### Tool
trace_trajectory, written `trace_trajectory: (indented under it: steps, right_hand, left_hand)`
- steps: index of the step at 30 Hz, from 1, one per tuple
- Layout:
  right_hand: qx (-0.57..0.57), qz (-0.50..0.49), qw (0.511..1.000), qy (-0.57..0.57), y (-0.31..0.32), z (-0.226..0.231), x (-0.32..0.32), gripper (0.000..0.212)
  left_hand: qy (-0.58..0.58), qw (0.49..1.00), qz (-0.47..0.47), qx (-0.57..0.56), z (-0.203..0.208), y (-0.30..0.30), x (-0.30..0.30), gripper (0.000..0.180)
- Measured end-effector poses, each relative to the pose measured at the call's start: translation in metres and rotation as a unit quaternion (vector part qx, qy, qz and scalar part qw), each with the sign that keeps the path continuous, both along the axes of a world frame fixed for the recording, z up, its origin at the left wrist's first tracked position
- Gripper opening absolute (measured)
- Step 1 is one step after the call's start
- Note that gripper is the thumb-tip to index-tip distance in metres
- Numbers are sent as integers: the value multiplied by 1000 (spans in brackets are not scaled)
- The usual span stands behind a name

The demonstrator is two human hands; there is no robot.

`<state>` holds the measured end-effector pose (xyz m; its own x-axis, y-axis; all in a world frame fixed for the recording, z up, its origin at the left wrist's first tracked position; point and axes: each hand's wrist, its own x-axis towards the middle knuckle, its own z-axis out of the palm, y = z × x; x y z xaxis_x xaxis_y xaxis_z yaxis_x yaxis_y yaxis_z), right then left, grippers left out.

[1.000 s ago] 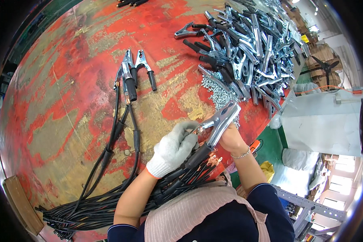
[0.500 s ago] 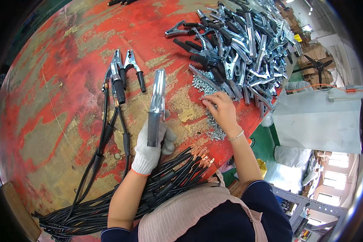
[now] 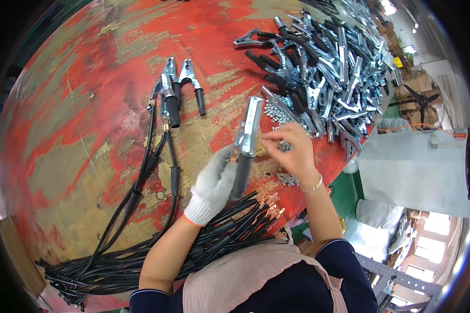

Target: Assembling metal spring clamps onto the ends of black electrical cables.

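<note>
My left hand [image 3: 212,186], in a white knit glove, grips a silver spring clamp [image 3: 253,125] with a black handle sleeve, its metal end pointing away from me. A copper-coloured piece [image 3: 235,154] shows between the glove and the clamp. My bare right hand [image 3: 294,148] is beside the clamp, thumb and fingertips pinched together close to its metal side. Whatever the pinch holds is too small to make out. Small metal nuts [image 3: 288,179] lie scattered under and around that hand.
A large heap of silver clamps [image 3: 326,86] covers the far right of the table [image 3: 52,177]. Left of centre lie clamps [image 3: 169,99] joined to black cables [image 3: 143,172]. A bundle of black cables with copper lugs [image 3: 270,210] lies along the near edge, in front of my body.
The clamp in my left hand has moved right and tilted. My right hand has come off the loose nuts, fingers still pinched, and is now closer to the clamp. The view has shifted slightly.
</note>
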<state>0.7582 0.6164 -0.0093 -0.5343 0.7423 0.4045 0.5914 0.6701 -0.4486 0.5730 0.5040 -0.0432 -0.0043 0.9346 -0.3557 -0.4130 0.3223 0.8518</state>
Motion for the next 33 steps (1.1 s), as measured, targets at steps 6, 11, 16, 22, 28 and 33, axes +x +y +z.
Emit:
trace_trajectory:
  steps: [6, 11, 16, 22, 28, 33]
  right_hand:
    - [22, 24, 999, 30, -38, 9, -37, 24]
    - [54, 16, 998, 24, -41, 11, -45, 27]
    - [54, 8, 999, 7, -41, 15, -46, 24]
    - [40, 45, 996, 59, -39, 9, -46, 26]
    - [21, 30, 998, 56, -42, 6, -46, 26]
    - [28, 49, 995, 78, -41, 5, -47, 26]
  left_hand:
    - [119, 992, 2, 53, -2, -2, 1, 41]
    - [108, 993, -27, 35, 15, -1, -5, 42]
    - [109, 993, -30, 36, 13, -1, -4, 42]
    - [74, 996, -10, 49, 7, -3, -1, 42]
    - [125, 990, 2, 68, -4, -2, -1, 40]
    - [129, 989, 8, 76, 1, -2, -1, 40]
